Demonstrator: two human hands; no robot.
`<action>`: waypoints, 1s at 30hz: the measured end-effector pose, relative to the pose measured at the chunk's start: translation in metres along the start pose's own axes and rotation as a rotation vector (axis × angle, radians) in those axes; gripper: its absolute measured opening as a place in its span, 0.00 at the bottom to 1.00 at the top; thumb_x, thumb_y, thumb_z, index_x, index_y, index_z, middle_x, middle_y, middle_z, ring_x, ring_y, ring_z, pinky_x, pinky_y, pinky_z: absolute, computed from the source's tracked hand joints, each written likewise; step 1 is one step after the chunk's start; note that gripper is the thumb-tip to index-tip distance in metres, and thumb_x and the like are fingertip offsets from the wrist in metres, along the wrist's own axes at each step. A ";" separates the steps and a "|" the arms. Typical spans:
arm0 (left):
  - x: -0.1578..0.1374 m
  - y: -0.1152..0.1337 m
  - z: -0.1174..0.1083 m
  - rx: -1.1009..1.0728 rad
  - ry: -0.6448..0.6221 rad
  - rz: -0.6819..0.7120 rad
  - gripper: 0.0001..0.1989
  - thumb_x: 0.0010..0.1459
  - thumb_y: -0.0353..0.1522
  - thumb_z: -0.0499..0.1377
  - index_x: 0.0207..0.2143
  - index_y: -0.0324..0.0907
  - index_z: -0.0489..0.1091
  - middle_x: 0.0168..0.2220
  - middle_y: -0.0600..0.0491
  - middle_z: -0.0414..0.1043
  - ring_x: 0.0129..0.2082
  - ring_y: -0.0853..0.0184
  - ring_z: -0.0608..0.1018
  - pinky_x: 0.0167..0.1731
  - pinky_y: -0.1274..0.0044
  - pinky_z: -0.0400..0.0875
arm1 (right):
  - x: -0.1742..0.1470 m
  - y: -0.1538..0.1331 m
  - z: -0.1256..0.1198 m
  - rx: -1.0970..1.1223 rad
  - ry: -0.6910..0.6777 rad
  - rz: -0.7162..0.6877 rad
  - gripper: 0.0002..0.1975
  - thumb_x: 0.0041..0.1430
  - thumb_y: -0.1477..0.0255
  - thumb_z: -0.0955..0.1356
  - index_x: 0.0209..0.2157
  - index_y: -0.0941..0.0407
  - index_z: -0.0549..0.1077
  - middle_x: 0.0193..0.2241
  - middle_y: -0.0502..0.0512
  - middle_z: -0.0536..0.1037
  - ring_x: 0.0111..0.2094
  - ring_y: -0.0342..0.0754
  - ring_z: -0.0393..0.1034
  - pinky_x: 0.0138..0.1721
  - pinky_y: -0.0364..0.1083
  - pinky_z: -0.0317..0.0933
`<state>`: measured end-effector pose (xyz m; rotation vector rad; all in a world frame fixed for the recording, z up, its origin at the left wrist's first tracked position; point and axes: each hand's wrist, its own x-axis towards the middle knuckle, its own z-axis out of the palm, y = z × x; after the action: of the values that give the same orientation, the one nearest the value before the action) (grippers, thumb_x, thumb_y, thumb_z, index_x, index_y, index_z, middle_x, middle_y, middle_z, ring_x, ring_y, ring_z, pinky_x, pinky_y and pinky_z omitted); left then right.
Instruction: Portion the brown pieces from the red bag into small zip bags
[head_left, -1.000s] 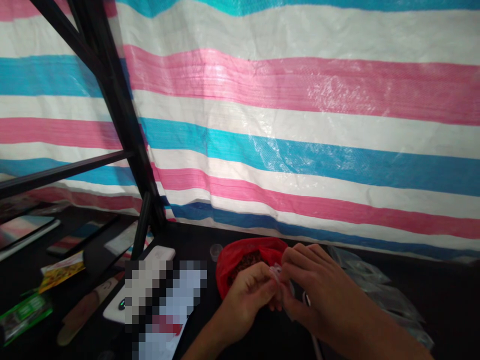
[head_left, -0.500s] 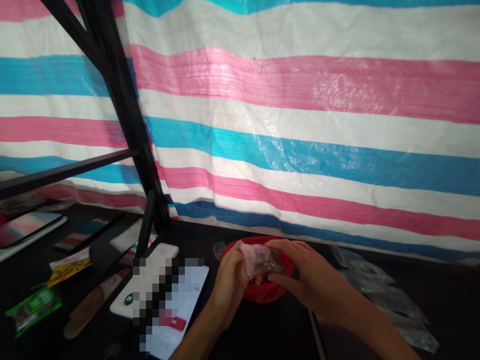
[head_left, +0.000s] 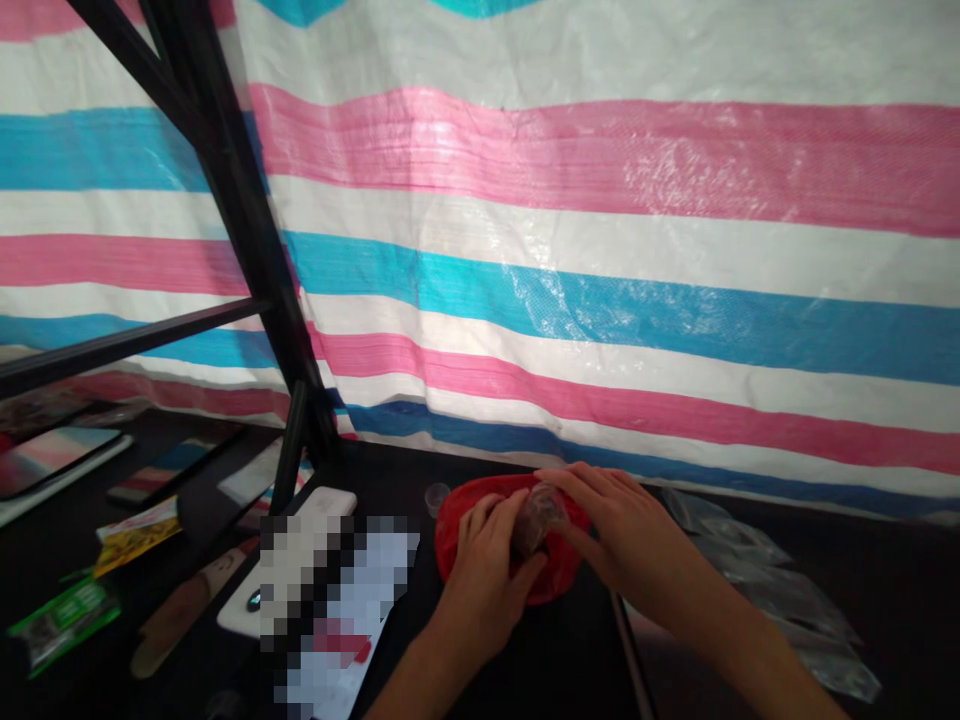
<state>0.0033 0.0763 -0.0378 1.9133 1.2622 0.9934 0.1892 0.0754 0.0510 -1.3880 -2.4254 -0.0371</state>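
A small clear plastic bag [head_left: 537, 517] with brownish contents is between my hands, crumpled and shiny. My left hand [head_left: 487, 560] wraps its curled fingers about the left side of it. From the right, my right hand [head_left: 611, 525] grips it between thumb and fingers. Both hands are over a red plastic bag or lined bowl [head_left: 456, 500] on the black table; which of these it is I cannot tell. Fingers cover much of what the small bag contains.
Several flat clear bags [head_left: 787, 590] lie at the right. A small clear cup [head_left: 436, 497] stands left of the red thing. Further left are a white power bank [head_left: 330, 505], a phone [head_left: 345, 640], a yellow packet [head_left: 139, 535] and a green packet [head_left: 67, 620]. A black metal post [head_left: 247, 230] rises behind.
The small bag has been turned and crumpled, so its pink edge no longer shows. My left hand has moved right and over, its back now upward. My right hand has barely shifted.
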 end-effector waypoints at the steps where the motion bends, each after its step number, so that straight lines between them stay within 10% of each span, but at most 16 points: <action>1: 0.002 -0.001 0.001 -0.018 0.020 -0.025 0.32 0.56 0.26 0.62 0.63 0.49 0.64 0.62 0.48 0.68 0.64 0.55 0.67 0.65 0.58 0.60 | 0.001 0.000 -0.001 0.016 0.011 0.005 0.23 0.65 0.75 0.69 0.60 0.50 0.68 0.54 0.57 0.76 0.53 0.57 0.73 0.54 0.58 0.65; 24: 0.007 -0.001 -0.004 -0.029 0.206 -0.009 0.26 0.56 0.26 0.64 0.57 0.48 0.68 0.56 0.51 0.74 0.57 0.57 0.73 0.59 0.62 0.65 | 0.002 -0.002 -0.013 0.037 0.148 -0.125 0.10 0.69 0.75 0.65 0.46 0.49 0.76 0.44 0.52 0.82 0.42 0.50 0.77 0.44 0.50 0.65; 30: 0.006 0.006 -0.013 0.314 0.384 0.107 0.27 0.60 0.34 0.64 0.61 0.45 0.63 0.56 0.46 0.72 0.58 0.52 0.70 0.57 0.58 0.64 | -0.001 0.034 -0.029 -0.019 0.300 0.231 0.08 0.66 0.66 0.64 0.40 0.52 0.74 0.34 0.55 0.82 0.35 0.54 0.78 0.36 0.49 0.65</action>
<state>-0.0034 0.0816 -0.0249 2.1086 1.6259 1.3309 0.2260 0.0867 0.0731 -1.5394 -2.0174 -0.1973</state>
